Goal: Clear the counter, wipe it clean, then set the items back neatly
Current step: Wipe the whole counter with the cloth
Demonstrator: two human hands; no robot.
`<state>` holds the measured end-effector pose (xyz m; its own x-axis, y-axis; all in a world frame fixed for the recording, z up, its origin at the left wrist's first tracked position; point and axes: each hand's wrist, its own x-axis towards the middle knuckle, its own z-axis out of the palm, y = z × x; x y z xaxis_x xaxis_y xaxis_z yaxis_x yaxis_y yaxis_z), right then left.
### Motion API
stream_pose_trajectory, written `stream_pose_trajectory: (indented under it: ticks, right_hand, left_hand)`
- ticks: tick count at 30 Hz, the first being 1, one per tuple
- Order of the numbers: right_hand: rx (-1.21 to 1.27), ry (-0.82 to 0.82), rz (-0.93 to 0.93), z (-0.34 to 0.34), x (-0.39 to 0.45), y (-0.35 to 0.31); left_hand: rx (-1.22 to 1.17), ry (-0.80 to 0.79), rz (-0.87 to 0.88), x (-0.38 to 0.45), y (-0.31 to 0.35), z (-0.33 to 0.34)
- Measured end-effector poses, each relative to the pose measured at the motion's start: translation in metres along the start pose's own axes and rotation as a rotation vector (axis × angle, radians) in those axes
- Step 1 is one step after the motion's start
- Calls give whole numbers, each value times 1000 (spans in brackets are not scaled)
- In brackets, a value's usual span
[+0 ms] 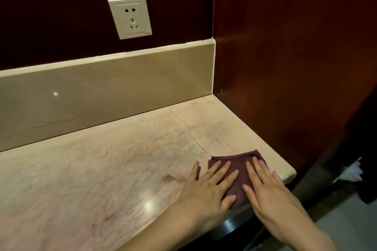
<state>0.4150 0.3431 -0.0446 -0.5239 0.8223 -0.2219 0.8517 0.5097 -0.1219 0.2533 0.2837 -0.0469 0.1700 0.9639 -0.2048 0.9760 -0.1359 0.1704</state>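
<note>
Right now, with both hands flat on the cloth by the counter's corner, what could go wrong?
The cloth lies at the front edge of the counter, so a pull toward you could drag it off. The brown spot sits left of the left hand, outside the cloth, and may get missed.

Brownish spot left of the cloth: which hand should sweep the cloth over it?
Left, probably. The left hand lies flat on the cloth nearest the spot; the right hand presses its far side.
</note>
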Motion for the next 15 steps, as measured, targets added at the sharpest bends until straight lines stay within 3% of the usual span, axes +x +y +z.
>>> stream_pose_trajectory:
  ticks: [9,15]
  right_hand:
    - [-45,-27,77,-14,29,32]
    - [-55,0,4,-13,58,31]
  left_hand:
    - [21,-27,81,54,6,-13]
    - [58,-14,97,75,-10,-17]
